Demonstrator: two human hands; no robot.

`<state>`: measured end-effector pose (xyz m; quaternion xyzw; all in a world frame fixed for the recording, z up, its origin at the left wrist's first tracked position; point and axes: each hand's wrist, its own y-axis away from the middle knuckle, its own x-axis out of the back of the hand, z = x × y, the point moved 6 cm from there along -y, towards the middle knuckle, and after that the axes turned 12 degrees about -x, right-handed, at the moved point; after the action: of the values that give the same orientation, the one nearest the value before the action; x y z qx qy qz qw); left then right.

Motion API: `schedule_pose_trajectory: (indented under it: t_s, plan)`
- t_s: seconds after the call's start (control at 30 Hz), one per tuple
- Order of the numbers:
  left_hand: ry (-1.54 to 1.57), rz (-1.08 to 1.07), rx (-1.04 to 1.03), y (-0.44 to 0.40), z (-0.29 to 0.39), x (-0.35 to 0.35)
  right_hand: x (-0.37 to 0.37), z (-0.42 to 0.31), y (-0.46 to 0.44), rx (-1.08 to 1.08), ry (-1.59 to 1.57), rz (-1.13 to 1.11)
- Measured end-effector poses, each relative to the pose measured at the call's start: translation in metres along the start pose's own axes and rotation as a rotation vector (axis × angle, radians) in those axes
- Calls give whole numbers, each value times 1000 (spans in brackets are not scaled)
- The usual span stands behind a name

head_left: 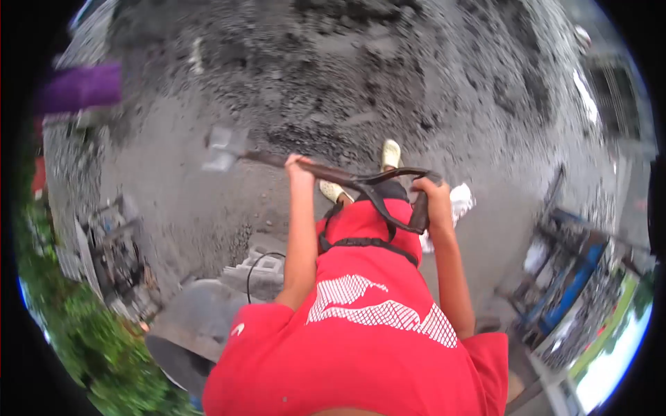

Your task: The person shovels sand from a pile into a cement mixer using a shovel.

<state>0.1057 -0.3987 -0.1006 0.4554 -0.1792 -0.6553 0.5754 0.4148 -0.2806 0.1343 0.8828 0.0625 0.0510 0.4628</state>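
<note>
A shovel [333, 173] with a dark shaft and a D-shaped grip lies across the front of my body. My left hand [300, 166] is wrapped around its shaft, partway toward the blade. The D-shaped grip at the other end is held in my right hand [433, 195]. The shiny metal blade [223, 148] points left, smeared by motion, over grey ground. Whether anything lies on the blade I cannot tell.
Loose grey sand or gravel [347, 76] is heaped ahead. Concrete blocks [260, 267] and a rounded metal container [191, 312] stand at lower left. A blue metal frame [572, 284] is at right, and a white crumpled item [461, 201] lies beside my legs.
</note>
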Motion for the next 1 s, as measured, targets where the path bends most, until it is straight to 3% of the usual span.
schedule_pose_trajectory:
  t_s: [0.07,0.13,0.27,0.4,0.53,0.6,0.63,0.67,0.7,0.73,0.8,0.9,1.0]
  plan:
    - [-252,-80,112,1,-80,-26,48,-16,36,176,52,265]
    - [-309,-112,309,24,-147,-60,75,-44,83,577,119,530]
    - [-424,-286,618,103,-219,-131,106,-73,152,620,160,561]
    - [-504,-394,657,149,-241,-177,106,-71,188,828,120,613]
    - [-497,-470,749,125,-237,-205,67,-73,166,1048,-303,285]
    - [-525,-495,584,121,-191,-214,31,-73,122,984,-259,283]
    - [-511,-659,580,92,-187,-209,7,-69,93,865,-198,397]
    - [-618,-546,468,98,-143,-209,-6,-51,51,954,-305,224]
    - [-698,-488,442,75,-120,-193,-21,-43,51,1185,-282,275]
    - [-755,-460,174,67,-89,-185,-38,-45,56,1148,-230,263]
    - [-636,-642,5,109,7,-166,-59,-43,62,1091,-190,231]
    - [-425,-784,-192,187,76,-159,-60,-41,58,1066,-279,232]
    - [-378,-791,-713,253,102,-171,-66,-42,60,1063,-239,286]
